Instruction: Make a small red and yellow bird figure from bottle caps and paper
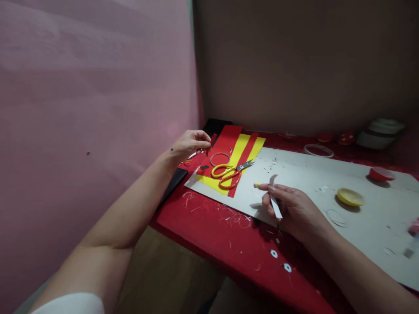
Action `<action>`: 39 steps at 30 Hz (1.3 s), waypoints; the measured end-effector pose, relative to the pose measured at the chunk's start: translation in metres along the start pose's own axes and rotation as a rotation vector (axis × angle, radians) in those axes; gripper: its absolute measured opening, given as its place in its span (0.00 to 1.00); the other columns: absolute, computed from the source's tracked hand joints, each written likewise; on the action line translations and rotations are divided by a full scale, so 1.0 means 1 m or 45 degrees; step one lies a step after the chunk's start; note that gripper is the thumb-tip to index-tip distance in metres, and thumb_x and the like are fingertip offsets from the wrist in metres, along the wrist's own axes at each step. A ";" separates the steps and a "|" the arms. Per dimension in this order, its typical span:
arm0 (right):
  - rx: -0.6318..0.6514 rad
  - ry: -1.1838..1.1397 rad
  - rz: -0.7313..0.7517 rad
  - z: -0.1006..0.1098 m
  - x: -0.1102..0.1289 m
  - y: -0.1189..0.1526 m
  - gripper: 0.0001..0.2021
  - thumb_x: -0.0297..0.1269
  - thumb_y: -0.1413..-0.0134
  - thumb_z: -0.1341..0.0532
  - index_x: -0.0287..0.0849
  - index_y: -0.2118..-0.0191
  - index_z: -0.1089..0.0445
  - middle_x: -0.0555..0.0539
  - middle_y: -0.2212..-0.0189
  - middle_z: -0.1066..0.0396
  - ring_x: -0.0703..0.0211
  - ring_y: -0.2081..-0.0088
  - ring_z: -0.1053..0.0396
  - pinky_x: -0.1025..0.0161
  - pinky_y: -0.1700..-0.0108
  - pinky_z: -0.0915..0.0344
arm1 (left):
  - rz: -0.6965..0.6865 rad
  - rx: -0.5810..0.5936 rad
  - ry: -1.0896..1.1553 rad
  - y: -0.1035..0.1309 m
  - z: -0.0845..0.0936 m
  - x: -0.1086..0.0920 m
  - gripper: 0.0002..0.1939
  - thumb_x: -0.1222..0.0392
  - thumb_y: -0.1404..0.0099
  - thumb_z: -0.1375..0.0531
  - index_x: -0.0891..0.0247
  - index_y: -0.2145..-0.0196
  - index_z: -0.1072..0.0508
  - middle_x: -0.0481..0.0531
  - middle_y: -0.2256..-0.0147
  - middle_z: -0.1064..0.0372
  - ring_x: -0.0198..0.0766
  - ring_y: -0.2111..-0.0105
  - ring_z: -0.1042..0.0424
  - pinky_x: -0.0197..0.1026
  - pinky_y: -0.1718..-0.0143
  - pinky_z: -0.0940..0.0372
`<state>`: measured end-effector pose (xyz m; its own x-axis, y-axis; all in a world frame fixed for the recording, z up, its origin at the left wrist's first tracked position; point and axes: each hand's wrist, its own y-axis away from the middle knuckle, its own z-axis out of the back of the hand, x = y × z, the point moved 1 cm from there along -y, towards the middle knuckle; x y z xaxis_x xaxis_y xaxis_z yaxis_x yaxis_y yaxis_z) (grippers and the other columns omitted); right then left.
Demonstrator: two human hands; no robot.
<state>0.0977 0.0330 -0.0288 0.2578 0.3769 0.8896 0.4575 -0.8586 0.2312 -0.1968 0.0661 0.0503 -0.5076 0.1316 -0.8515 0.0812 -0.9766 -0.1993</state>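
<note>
My left hand (195,142) reaches over the far left of the table, fingertips pinched on what looks like a small red paper strip (213,139). Between the thumb and fingers of my right hand (294,205) is a narrow white paper strip (275,206), its upper end curling. Just past the right fingertips lies a tiny yellow piece (256,185). Scissors (233,172) with one yellow and one red handle rest on red sheet (229,135) and yellow sheet (241,146), between my hands. A ring-shaped band (220,159) lies beside them.
A white board (301,170) covers much of the red table (199,222). On it sit a yellow half-round cup (350,197) and a red one (381,174). Behind stands a lidded container (381,133). Two white discs (280,260) and thread scraps lie near the front edge. A pink wall rises at left.
</note>
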 end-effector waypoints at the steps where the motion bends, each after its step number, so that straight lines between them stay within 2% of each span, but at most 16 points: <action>1: 0.001 0.015 0.013 0.000 0.002 0.000 0.12 0.40 0.51 0.34 0.36 0.63 0.26 0.49 0.81 0.30 0.68 0.83 0.39 0.70 0.83 0.43 | -0.017 0.054 0.051 0.003 -0.009 -0.007 0.03 0.69 0.46 0.38 0.68 0.71 0.29 0.48 0.78 0.30 0.27 0.79 0.35 0.32 0.78 0.44; 4: 0.031 0.015 0.023 0.000 0.008 0.002 0.10 0.38 0.46 0.38 0.35 0.67 0.25 0.48 0.82 0.30 0.69 0.83 0.39 0.71 0.81 0.41 | -0.038 0.226 0.170 0.010 -0.036 -0.031 0.03 0.70 0.46 0.37 0.68 0.72 0.28 0.49 0.76 0.28 0.30 0.75 0.30 0.34 0.71 0.38; 7: 0.043 -0.046 -0.080 0.001 0.015 0.003 0.08 0.33 0.46 0.41 0.35 0.69 0.26 0.45 0.80 0.28 0.66 0.82 0.34 0.70 0.79 0.36 | -0.035 0.365 0.363 0.016 -0.062 -0.054 0.03 0.70 0.44 0.38 0.67 0.71 0.30 0.54 0.71 0.24 0.37 0.68 0.24 0.40 0.63 0.33; 10: 0.039 -0.074 -0.127 0.004 0.020 0.004 0.08 0.29 0.47 0.42 0.33 0.70 0.27 0.42 0.80 0.26 0.64 0.81 0.32 0.69 0.79 0.34 | -0.062 0.445 0.432 0.019 -0.086 -0.067 0.05 0.71 0.43 0.40 0.66 0.71 0.34 0.53 0.73 0.25 0.36 0.72 0.24 0.41 0.65 0.32; 13: 0.069 -0.071 -0.070 0.009 0.022 0.004 0.07 0.27 0.48 0.43 0.32 0.69 0.27 0.43 0.80 0.27 0.67 0.85 0.36 0.72 0.85 0.43 | -0.104 0.399 0.323 0.022 -0.109 -0.068 0.05 0.71 0.42 0.42 0.64 0.71 0.35 0.48 0.77 0.30 0.30 0.78 0.32 0.36 0.73 0.37; 15: 0.073 -0.051 -0.047 0.011 0.021 0.004 0.06 0.27 0.48 0.43 0.32 0.68 0.28 0.44 0.82 0.27 0.69 0.87 0.39 0.73 0.88 0.49 | -0.131 0.344 0.180 0.026 -0.122 -0.065 0.07 0.67 0.44 0.37 0.64 0.68 0.33 0.46 0.77 0.33 0.29 0.78 0.36 0.34 0.76 0.42; 17: 0.073 -0.009 -0.043 0.012 0.019 0.005 0.06 0.29 0.48 0.42 0.33 0.69 0.29 0.45 0.83 0.28 0.68 0.88 0.39 0.73 0.88 0.51 | -0.150 0.377 0.038 0.030 -0.134 -0.061 0.12 0.60 0.48 0.33 0.64 0.68 0.30 0.45 0.77 0.35 0.29 0.78 0.39 0.34 0.78 0.46; 19: 0.098 0.049 -0.037 0.012 0.018 0.006 0.07 0.33 0.48 0.41 0.34 0.69 0.28 0.46 0.85 0.29 0.68 0.88 0.40 0.73 0.89 0.53 | -0.144 0.441 -0.011 0.034 -0.142 -0.057 0.09 0.58 0.48 0.33 0.64 0.72 0.28 0.45 0.79 0.36 0.29 0.78 0.41 0.35 0.78 0.48; 22: 0.141 0.127 -0.041 0.012 0.020 0.008 0.08 0.36 0.51 0.37 0.35 0.69 0.27 0.47 0.85 0.29 0.68 0.88 0.40 0.73 0.89 0.54 | -0.051 0.405 0.099 0.035 -0.145 -0.051 0.07 0.61 0.47 0.38 0.64 0.80 0.29 0.46 0.82 0.39 0.29 0.80 0.44 0.36 0.79 0.51; 25: 0.166 0.170 -0.043 0.016 0.025 0.009 0.08 0.35 0.55 0.34 0.36 0.69 0.27 0.46 0.82 0.27 0.68 0.86 0.38 0.73 0.88 0.51 | 0.060 0.341 0.282 0.033 -0.143 -0.045 0.07 0.61 0.48 0.37 0.64 0.81 0.28 0.44 0.84 0.44 0.27 0.82 0.48 0.37 0.80 0.56; 27: 0.130 0.143 0.006 0.022 0.028 0.008 0.06 0.33 0.56 0.34 0.36 0.69 0.28 0.44 0.80 0.26 0.67 0.85 0.36 0.72 0.87 0.47 | 0.070 0.297 0.417 0.030 -0.141 -0.041 0.09 0.60 0.48 0.36 0.63 0.82 0.30 0.43 0.85 0.46 0.26 0.83 0.50 0.37 0.80 0.57; 30: -0.002 0.033 0.146 0.030 0.031 0.003 0.07 0.27 0.58 0.35 0.36 0.68 0.29 0.44 0.78 0.25 0.65 0.82 0.33 0.71 0.85 0.43 | 0.034 0.148 0.580 0.029 -0.137 -0.041 0.15 0.61 0.47 0.35 0.64 0.85 0.35 0.42 0.86 0.48 0.25 0.84 0.52 0.36 0.81 0.57; 32: -0.058 -0.028 0.213 0.034 0.031 0.001 0.08 0.26 0.58 0.36 0.36 0.67 0.30 0.44 0.77 0.24 0.64 0.81 0.31 0.71 0.83 0.41 | 0.037 0.037 0.659 0.029 -0.135 -0.042 0.14 0.63 0.46 0.36 0.64 0.84 0.35 0.42 0.85 0.46 0.24 0.84 0.51 0.35 0.81 0.57; 35: -0.085 -0.074 0.234 0.033 0.029 -0.002 0.08 0.25 0.58 0.35 0.36 0.68 0.30 0.44 0.77 0.24 0.65 0.79 0.29 0.71 0.81 0.38 | 0.102 -0.093 0.747 0.030 -0.132 -0.043 0.08 0.64 0.44 0.37 0.65 0.79 0.31 0.44 0.83 0.39 0.24 0.84 0.45 0.33 0.82 0.53; 39: -0.091 -0.098 0.264 0.027 0.025 -0.001 0.05 0.27 0.54 0.34 0.37 0.69 0.31 0.43 0.75 0.23 0.64 0.79 0.28 0.70 0.78 0.34 | 0.115 -0.158 0.793 0.032 -0.133 -0.040 0.05 0.63 0.44 0.37 0.65 0.75 0.29 0.47 0.80 0.32 0.24 0.83 0.43 0.32 0.82 0.50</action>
<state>0.1264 0.0528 -0.0170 0.4057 0.2132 0.8888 0.3273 -0.9418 0.0765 -0.0599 0.0523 0.0135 0.0964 0.1604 -0.9823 0.2179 -0.9664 -0.1364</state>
